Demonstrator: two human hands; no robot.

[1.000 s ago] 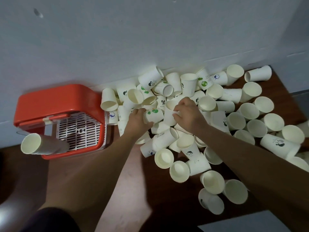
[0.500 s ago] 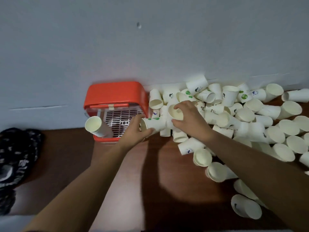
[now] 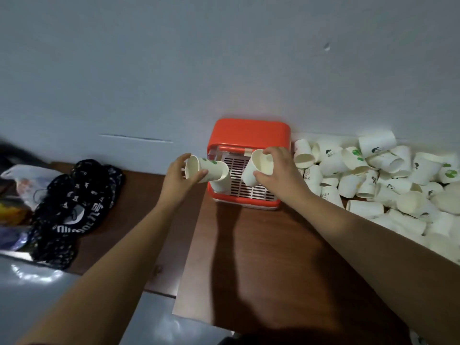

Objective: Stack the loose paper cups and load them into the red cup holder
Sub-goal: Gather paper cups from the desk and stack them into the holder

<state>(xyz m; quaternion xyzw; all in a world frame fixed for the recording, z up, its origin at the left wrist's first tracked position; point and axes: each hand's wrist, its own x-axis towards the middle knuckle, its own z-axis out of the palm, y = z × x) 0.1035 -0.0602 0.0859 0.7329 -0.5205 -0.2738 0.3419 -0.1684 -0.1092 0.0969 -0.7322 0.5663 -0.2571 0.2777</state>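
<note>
Both forearms bare, reaching forward and converging toward centre of view. Left hand [image 3: 179,173] raised, wrist slightly bent, thumb on the near side and fingers [image 3: 183,159] curled over the far side of a paper cup with green print [image 3: 207,169], cup on its side, mouth toward the left. Right hand [image 3: 277,170] at about the same height, just beside the left, fingers arched over the top and thumb beneath, clasping a plain paper cup [image 3: 257,169], tilted, mouth up and left. Hands apart, not touching.
</note>
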